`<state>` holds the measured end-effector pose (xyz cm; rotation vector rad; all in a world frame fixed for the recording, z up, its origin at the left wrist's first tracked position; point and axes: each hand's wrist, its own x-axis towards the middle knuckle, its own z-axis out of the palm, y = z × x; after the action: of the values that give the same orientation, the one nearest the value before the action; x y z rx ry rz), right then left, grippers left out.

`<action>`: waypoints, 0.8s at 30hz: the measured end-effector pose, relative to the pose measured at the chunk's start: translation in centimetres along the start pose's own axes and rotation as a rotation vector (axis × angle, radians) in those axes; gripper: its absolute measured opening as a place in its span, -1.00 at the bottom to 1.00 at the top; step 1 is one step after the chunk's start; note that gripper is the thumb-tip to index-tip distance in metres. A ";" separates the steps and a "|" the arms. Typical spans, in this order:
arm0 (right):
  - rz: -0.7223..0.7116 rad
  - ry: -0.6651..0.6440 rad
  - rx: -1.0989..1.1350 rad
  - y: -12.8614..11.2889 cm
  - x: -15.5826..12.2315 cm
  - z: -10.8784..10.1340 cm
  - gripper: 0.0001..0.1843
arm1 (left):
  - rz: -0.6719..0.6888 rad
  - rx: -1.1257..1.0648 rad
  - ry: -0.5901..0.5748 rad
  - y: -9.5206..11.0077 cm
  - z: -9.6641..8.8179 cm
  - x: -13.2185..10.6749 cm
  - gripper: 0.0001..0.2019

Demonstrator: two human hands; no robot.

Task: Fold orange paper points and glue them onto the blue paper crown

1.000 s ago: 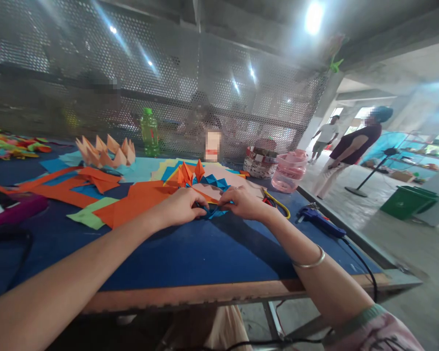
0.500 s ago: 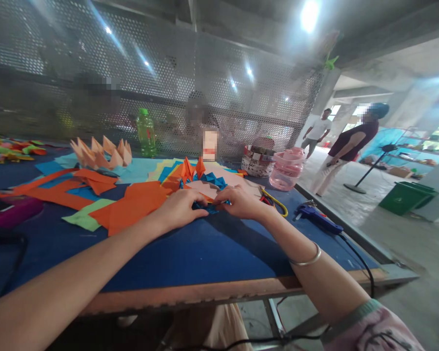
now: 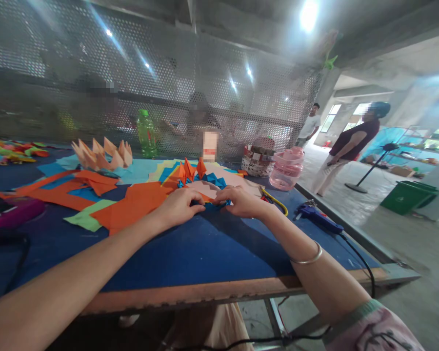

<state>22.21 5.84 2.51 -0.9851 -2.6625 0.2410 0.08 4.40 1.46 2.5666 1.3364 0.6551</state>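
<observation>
A ring of folded blue paper [image 3: 216, 179] lies on the dark blue tabletop in front of me, with pointed orange paper pieces [image 3: 190, 170] standing on its left side. My left hand [image 3: 183, 205] curls at the ring's near left edge, thumb and fingers bent around the blue folds. At the near right edge, my right hand [image 3: 243, 201] pinches the same blue paper. Both hands cover much of the near side, so the exact contact is partly hidden. Orange paper sheets [image 3: 139, 202] lie beside my left wrist.
A peach folded-paper crown [image 3: 104, 155] stands at left, near a green bottle [image 3: 147, 136]. Yellow-handled scissors [image 3: 278, 202], a blue glue gun [image 3: 319, 218], a pink jug [image 3: 287, 170] and a woven basket [image 3: 258, 162] are at right. Two people stand beyond.
My left thumb has shifted slightly up against the blue folds, and less blue paper shows between my hands. In the background, the person in white has moved left.
</observation>
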 end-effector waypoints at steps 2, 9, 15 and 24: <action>0.010 0.016 -0.009 0.0 0.1 0.2 -0.64 | 0.016 -0.013 -0.007 0.1 0.0 0.0 -0.89; 0.007 0.048 -0.045 -0.2 0.4 0.8 -0.66 | 0.076 -0.066 -0.011 0.1 0.2 0.3 -0.90; 0.003 0.110 -0.088 -0.5 0.5 0.9 -0.63 | 0.084 -0.048 0.052 0.0 0.1 0.4 -0.88; 0.022 0.199 -0.179 -0.2 0.5 1.2 -0.78 | 0.071 0.003 0.103 -1.1 0.7 1.6 -0.88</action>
<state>21.35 5.99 1.55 -1.0330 -2.5243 -0.0884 0.43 6.39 0.95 2.6261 1.2808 0.8088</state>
